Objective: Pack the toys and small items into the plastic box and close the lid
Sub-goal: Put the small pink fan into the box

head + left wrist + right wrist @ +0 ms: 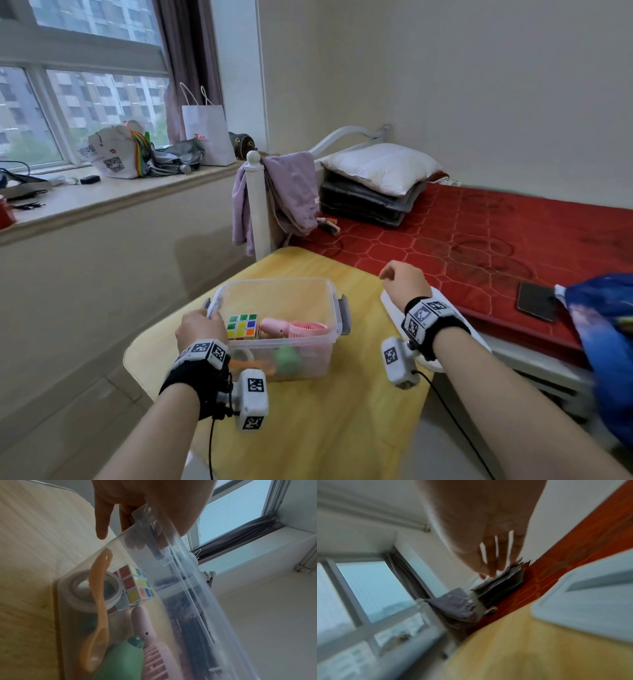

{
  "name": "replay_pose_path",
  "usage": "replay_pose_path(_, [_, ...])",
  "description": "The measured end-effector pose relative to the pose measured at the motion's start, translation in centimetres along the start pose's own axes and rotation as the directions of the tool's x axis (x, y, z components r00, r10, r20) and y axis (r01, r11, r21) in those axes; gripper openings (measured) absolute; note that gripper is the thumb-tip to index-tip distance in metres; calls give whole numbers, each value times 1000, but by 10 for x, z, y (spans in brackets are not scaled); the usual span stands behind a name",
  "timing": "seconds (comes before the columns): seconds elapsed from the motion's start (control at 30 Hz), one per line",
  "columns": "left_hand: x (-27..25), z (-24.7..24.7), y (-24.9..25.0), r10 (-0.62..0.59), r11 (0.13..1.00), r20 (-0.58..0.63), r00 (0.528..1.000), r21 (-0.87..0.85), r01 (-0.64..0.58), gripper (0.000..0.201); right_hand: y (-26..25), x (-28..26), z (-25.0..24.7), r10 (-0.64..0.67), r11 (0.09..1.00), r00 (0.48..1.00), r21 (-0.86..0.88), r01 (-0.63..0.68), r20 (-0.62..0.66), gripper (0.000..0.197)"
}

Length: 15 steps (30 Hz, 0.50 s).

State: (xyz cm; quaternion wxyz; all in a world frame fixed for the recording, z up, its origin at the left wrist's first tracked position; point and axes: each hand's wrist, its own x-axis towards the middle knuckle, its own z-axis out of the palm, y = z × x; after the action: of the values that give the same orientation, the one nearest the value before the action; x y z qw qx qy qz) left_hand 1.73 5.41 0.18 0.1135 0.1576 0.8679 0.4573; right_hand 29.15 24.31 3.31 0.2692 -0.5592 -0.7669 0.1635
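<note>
- Two hands in play, both over a yellow wooden table (318, 428); windowsill (113, 192) far left carries bags and clutter, incl. a white paper bag (207, 135).
- Left hand (200, 329): fingers curled over the left rim of the clear plastic box (329, 301). Left wrist view confirms it, fingertips (137, 545) show through the wall on the inside, one finger sticking out on the table side.
- Box sits on the table, roughly mid-width, lid off, grey latches hanging at both ends.
- Inside the box: Rubik's cube (242, 327) by the left wall, pink handheld fan (294, 330) just right of it, green toy (287, 358) toward the near wall.
- Left wrist view also shows a tape roll (82, 596) and an orange spoon (99, 601) lying across it, both in the box, next to the cube.
- White lid (390, 301) lies flat on the table's right edge, apart from the box, mostly under the right forearm.
- Right hand (404, 282): above the lid, holding nothing, fingers loosely curled. Right wrist view is motion-blurred.
- Behind/right: bed with red mattress cover (496, 233), white pillow (383, 166) on folded dark bedding, purple garment (291, 192) over the bedpost.
- Dark phone (536, 301) on the bed, blue fabric (603, 342) at far right edge.
</note>
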Motion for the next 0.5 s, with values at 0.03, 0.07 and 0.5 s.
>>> replay_pose_path(0.03, [0,0,0,0,1000,0,1000,-2,0,32,18,0,1,86,990,996,-113,-85,4,22])
replay_pose_path(0.07, [0,1,0,-1,1000,0,1000,-4,1,32,34,-1,3,154,967,988,-205,-149,7,25])
replay_pose_path(0.5, [-4,-1,-1,8,1000,-10,1000,-7,-8,29,99,-16,49,372,842,928,-414,-345,-15,38])
